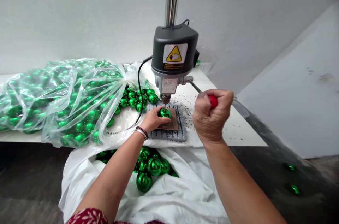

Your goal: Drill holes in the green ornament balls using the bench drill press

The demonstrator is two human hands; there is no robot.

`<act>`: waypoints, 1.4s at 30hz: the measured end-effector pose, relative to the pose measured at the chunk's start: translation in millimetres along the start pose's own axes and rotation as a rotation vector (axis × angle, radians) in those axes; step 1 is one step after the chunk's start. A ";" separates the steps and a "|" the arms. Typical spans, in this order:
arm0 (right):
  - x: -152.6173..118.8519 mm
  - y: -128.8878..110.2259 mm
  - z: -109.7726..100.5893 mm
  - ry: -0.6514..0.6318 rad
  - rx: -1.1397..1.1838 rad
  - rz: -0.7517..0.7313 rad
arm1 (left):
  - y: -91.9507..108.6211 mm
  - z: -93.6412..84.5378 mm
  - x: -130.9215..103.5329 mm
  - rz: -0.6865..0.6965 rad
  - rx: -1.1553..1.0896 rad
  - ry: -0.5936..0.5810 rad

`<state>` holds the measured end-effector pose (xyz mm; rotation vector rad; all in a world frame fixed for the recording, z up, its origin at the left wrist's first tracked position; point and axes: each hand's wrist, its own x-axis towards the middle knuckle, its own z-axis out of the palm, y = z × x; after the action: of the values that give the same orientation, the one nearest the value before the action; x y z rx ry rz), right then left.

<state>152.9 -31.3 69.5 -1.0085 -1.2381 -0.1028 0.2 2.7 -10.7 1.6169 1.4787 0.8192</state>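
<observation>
the left hand (153,119) pinches a shiny green round bauble (165,112) against a brown square pad (172,123) on the grey ribbed base plate (180,134), right under the drill bit of the dark grey bench drill press (174,54). the right hand (210,116) is closed in a fist round the red-knobbed lever (212,101). a clear plastic bag of green baubles (60,100) lies on the white worktop (238,132); below it, a white sack (172,195) holds more.

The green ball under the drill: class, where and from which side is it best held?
Grip the green ball low around its sides, coming from the left as the left hand does. The drill bit stands over its top, and the right hand works the red-handled lever.
</observation>
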 end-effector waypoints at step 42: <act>31.7 -10.2 -7.0 -0.198 -0.131 0.118 | -19.9 -25.2 -70.9 -0.159 0.284 0.455</act>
<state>164.3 -28.2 101.4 -1.2262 -1.3611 0.0082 -39.5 -64.2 -12.7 1.5486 2.0960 0.9618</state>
